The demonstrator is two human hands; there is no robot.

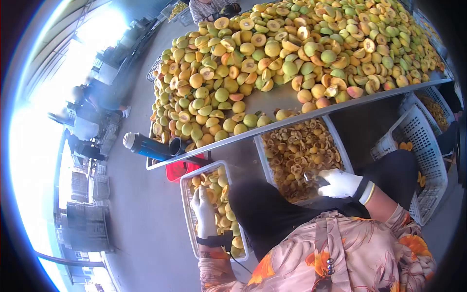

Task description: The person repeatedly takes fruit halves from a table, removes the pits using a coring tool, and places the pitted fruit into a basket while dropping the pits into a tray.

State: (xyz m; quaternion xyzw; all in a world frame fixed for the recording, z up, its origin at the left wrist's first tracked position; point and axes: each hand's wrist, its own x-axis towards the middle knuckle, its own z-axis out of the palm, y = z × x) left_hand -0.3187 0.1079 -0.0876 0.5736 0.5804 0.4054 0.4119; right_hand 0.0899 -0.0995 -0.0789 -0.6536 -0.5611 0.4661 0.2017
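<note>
My left hand [203,210], in a white glove, is over a white plastic crate [183,194] of peach halves [224,211]. Its fingers are stretched out near the fruit at the far end, and nothing shows gripped in them. My right hand [336,184], also white-gloved, is closed round a small metal-tipped tool [310,177]; most of its handle is hidden in the fist. Below that tool stands a second crate [263,160], filled with brownish pits and cut scraps [296,151].
A metal-edged table [233,138] heaped with halved peaches [292,53] spans the front. A blue flask [146,146], a dark cup [176,146] and a red container [181,169] are at its left corner. White crates [421,155] stand at right. Another person [214,9] is across the table.
</note>
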